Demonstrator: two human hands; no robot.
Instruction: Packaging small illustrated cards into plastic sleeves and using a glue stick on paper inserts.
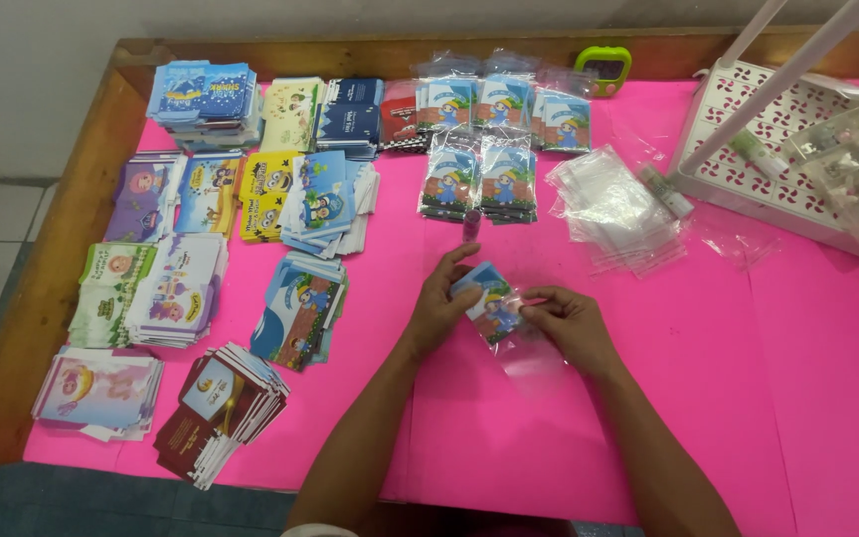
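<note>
I am grasping a blue cartoon card [484, 294] in my left hand [439, 308] while my right hand [571, 323] is pinching its clear sleeve [524, 343] over the pink bench [708, 378].

Head view, steeply down (perhaps slightly forward) onto pink table [648, 418].

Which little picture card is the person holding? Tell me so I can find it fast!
Start at the big pink table cover and find the two bare arms reaching in from the bottom. Between the left hand and the right hand sits a small blue cartoon card, partly inside a clear plastic sleeve. Every other card lies in stacks; this one alone is in fingers.
</note>
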